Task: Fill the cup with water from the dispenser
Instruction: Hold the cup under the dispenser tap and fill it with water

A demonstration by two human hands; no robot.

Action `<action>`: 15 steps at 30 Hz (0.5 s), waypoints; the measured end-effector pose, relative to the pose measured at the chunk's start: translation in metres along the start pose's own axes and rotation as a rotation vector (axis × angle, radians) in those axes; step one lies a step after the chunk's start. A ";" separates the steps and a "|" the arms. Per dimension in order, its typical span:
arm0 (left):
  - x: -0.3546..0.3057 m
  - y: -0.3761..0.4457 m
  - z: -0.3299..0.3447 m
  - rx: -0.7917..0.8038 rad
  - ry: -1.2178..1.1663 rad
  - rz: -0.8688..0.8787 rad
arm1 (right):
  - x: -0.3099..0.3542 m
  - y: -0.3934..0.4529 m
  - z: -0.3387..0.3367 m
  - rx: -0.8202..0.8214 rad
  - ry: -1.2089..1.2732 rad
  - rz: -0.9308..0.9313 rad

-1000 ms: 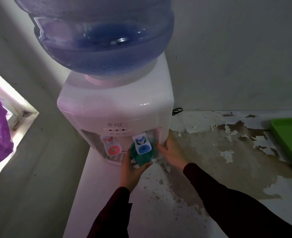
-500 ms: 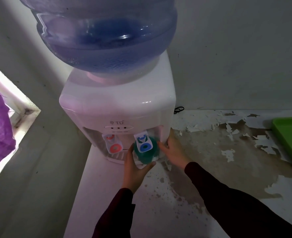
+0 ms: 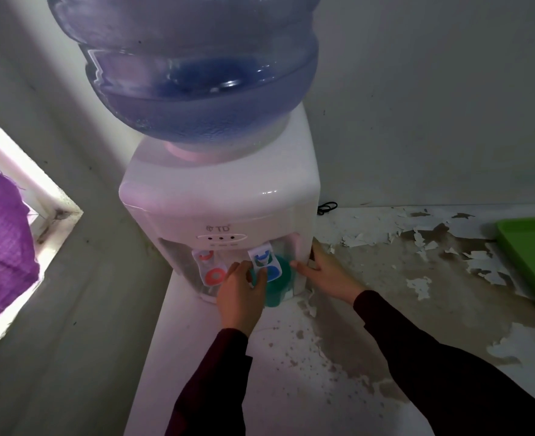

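The dispenser [image 3: 225,209] stands at the far left end of the counter [image 3: 338,357], against the wall, with the bottle [image 3: 197,67] inverted on top. Two taps project from its front recess: the red tap [image 3: 211,270] on the left and the blue tap [image 3: 264,262] on the right.

The cup [image 3: 278,287], green, sits in the recess directly below the blue tap, so that any outflow would fall inside its rim. Whether it rests on the drip tray or is carried by the hand cannot be told.

The left hand [image 3: 239,297] comes in from the near side. Its fingers [image 3: 258,280] curl against the left wall of the cup and reach up to the lower edge of the blue tap lever. The grip is narrow and closed around the cup; this likely holds the cup in line with the spout while the lever is worked.

The right hand [image 3: 326,275] lies flat against the right front corner of the dispenser, fingers extended and holding nothing. This placement probably braces the light cabinet against the push on the lever.

No water stream is visible, and the level in the cup is hidden by the tap and the fingers. Judged state: cup positioned, filling starting or in progress.

Caution: the paint on the counter is peeling and stained.
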State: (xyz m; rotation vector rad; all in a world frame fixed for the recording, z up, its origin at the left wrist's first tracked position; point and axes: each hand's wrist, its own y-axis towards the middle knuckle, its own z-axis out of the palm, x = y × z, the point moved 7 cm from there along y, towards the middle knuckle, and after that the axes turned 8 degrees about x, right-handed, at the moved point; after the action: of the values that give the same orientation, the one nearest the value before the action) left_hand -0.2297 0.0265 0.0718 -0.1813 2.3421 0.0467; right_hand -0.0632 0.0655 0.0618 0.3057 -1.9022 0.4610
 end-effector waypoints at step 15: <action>-0.004 -0.011 -0.005 0.264 -0.165 -0.092 | 0.011 0.000 -0.001 -0.181 -0.098 -0.025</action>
State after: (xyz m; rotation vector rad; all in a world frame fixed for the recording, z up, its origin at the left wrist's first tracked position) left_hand -0.2287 0.0155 0.0786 -0.1477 2.1477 -0.2813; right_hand -0.0667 0.0657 0.0720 0.2362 -2.0173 0.2587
